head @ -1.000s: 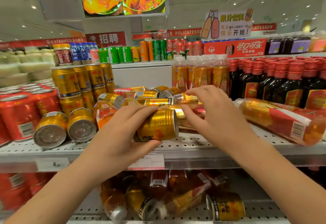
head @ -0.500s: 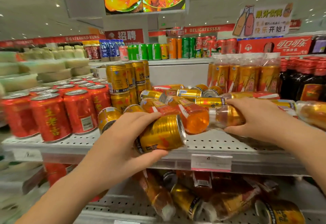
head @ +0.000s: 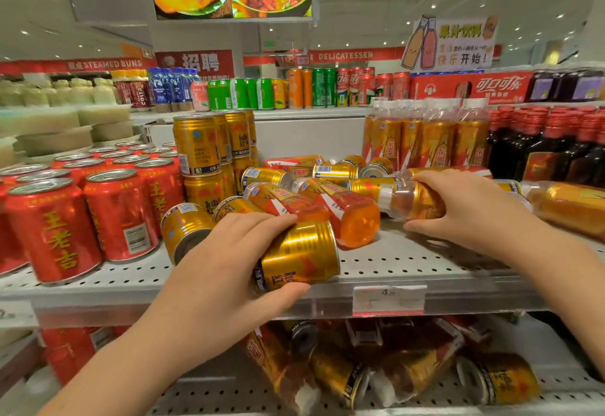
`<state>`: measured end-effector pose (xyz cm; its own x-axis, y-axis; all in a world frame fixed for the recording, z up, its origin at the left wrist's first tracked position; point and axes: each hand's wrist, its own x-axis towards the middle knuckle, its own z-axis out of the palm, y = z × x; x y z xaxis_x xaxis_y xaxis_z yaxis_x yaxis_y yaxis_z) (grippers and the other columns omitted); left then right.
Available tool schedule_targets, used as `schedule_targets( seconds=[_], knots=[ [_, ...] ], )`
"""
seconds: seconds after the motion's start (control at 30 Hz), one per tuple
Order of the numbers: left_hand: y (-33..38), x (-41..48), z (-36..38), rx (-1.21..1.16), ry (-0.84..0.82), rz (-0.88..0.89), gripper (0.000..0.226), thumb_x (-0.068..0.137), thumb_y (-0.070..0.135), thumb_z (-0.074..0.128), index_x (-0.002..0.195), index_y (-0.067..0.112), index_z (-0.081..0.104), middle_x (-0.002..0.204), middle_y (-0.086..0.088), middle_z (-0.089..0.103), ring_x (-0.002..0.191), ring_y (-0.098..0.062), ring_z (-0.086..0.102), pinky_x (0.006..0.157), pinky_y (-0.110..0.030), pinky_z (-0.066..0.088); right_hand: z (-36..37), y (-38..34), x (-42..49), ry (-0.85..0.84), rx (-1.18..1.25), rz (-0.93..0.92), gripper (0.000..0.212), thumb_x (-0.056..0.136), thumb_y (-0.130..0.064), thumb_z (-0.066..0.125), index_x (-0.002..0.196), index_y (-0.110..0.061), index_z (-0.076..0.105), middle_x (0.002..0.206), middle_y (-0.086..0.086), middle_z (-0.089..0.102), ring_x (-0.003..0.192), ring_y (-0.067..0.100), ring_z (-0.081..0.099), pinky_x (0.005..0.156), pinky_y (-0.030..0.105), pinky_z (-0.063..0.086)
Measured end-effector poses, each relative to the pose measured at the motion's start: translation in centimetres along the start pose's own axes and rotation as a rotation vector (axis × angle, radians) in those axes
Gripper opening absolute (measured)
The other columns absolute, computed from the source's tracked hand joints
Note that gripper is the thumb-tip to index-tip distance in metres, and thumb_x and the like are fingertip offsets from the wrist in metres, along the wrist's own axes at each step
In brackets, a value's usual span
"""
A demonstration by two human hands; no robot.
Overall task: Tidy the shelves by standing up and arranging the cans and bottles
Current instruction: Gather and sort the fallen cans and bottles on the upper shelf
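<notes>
One gold can [head: 301, 252] is being gripped sideways by the left hand [head: 229, 261], just left of the price tag [head: 389, 299], while a fallen bottle [head: 415, 202] behind that tag, only reached for a second ago, is now being clasped by the right hand [head: 458, 212] for standing up.

A gold metal can [head: 299, 255] lies sideways at the front edge of the shelf [head: 409, 261]; a gold-labelled plastic bottle [head: 415, 201] lies sideways mid-shelf.
</notes>
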<state>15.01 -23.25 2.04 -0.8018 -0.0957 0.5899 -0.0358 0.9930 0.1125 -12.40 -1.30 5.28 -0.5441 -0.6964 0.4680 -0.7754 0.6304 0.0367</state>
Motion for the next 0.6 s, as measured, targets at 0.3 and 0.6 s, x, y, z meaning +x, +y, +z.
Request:
schedule_targets(
  seconds=[0.3,0.6],
  knots=[
    [0.5,0.7,0.3,0.022,-0.036,-0.003,0.073,0.084,0.076,0.055,0.147,0.040,0.043,0.136,0.030,0.046,0.129,0.006,0.039,0.100,-0.008,0.030,-0.3,-0.5,1.0,-0.260,-0.061,0.043,0.097,0.075,-0.072,0.064,0.154,-0.030,0.025,0.149,-0.002,0.043,0.135,0.022,0.040,0.112,0.042,0.037],
    [0.1,0.6,0.0,0.102,-0.024,0.029,0.071,0.087,0.071,0.059,0.146,0.033,0.049,0.137,0.021,0.054,0.127,-0.001,0.044,0.111,-0.018,0.019,-3.8,-12.5,6.4,-0.172,0.458,-0.155,0.050,0.093,-0.061,0.052,0.136,-0.035,0.053,0.130,-0.007,0.062,0.105,0.012,0.062,0.085,0.032,0.053]
  ],
)
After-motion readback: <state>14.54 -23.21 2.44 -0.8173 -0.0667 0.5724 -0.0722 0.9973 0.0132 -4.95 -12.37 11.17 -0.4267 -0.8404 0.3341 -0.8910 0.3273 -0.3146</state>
